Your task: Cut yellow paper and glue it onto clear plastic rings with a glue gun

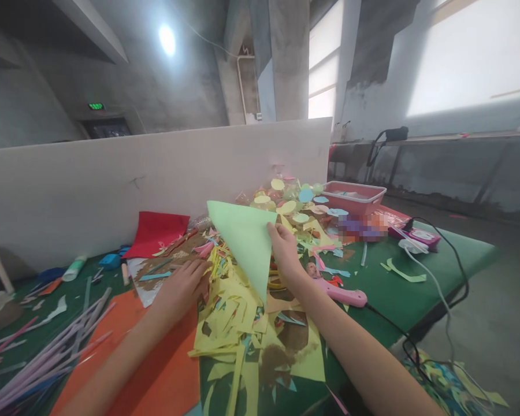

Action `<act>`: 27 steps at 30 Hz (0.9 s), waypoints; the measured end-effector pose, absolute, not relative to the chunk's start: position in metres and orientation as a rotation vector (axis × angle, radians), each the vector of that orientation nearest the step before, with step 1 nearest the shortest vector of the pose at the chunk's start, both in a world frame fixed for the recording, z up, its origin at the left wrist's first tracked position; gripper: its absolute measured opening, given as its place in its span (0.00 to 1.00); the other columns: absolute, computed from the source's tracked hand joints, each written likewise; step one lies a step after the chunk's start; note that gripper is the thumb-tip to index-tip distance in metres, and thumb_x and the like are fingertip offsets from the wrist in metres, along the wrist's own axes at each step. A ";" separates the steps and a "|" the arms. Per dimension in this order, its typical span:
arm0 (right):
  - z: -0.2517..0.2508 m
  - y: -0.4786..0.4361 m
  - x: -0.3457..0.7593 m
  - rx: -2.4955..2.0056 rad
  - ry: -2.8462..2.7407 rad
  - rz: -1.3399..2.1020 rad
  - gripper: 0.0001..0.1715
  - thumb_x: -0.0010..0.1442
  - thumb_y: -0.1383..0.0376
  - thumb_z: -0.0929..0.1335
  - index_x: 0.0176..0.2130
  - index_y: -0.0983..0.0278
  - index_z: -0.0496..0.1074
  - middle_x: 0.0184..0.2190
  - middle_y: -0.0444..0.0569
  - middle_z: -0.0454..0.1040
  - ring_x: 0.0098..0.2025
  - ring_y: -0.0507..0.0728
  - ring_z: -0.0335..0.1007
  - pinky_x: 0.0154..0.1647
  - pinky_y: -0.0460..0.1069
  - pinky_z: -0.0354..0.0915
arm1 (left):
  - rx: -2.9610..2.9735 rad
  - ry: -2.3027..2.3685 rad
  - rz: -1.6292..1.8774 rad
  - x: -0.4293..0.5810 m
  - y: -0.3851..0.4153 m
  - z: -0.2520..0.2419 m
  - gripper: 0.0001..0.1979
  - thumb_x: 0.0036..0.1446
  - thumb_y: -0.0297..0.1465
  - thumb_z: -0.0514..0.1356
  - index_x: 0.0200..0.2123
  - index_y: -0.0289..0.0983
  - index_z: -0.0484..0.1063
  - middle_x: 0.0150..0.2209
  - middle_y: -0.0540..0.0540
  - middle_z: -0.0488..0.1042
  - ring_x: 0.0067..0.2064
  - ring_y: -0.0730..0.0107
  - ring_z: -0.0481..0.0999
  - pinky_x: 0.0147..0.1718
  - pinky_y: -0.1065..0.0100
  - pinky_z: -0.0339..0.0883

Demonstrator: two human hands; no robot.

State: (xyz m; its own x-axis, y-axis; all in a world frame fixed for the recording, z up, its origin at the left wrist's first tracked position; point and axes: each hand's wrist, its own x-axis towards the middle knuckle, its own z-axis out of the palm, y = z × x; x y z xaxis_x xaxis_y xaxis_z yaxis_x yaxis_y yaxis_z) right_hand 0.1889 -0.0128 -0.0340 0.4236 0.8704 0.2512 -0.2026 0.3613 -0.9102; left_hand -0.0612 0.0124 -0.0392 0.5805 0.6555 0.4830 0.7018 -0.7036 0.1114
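Note:
My right hand (285,248) pinches the right edge of a light green triangular sheet of paper (245,234), thumb in front. The sheet is held up over a heap of cut scraps, one corner pointing down. To its left, my left hand (184,289) rests low among the scraps, holding nothing I can see; its fingers are stretched out and their tips partly hidden. Below the sheet lie yellow paper offcuts (227,312) and strips. Near my right forearm is a pink corded tool (344,293), which looks like a glue gun.
Orange sheet (125,346) and thin plastic sticks (47,352) lie at left, red sheet (158,232) behind. Paper discs (288,207) pile up before a white partition (156,173). A pink basket (355,196) stands back right. Cables (448,323) hang over the table's right edge.

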 end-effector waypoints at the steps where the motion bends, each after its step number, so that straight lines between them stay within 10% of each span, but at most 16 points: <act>1: -0.033 -0.013 0.188 -0.936 -0.875 0.804 0.21 0.56 0.47 0.64 0.28 0.60 0.59 0.23 0.41 0.56 0.24 0.52 0.51 0.24 0.47 0.52 | -2.706 -1.279 -0.914 -0.056 0.008 -0.036 0.12 0.59 0.38 0.55 0.42 0.41 0.73 0.44 0.41 0.77 0.49 0.53 0.73 0.47 0.59 0.64; 12: -0.028 -0.027 0.171 -0.842 -1.191 0.780 0.22 0.58 0.51 0.64 0.24 0.59 0.53 0.22 0.39 0.49 0.25 0.51 0.47 0.26 0.47 0.49 | -2.640 -2.005 -2.619 -0.006 -0.029 0.000 0.26 0.50 0.47 0.63 0.49 0.39 0.69 0.42 0.44 0.78 0.39 0.61 0.78 0.29 0.68 0.70; 27: -0.040 -0.024 0.166 -0.942 -1.226 1.037 0.12 0.55 0.56 0.65 0.29 0.63 0.65 0.24 0.42 0.64 0.26 0.52 0.59 0.26 0.46 0.55 | -2.329 -2.194 -2.478 -0.008 -0.040 0.000 0.18 0.46 0.35 0.67 0.40 0.39 0.68 0.28 0.53 0.74 0.24 0.71 0.72 0.25 0.71 0.70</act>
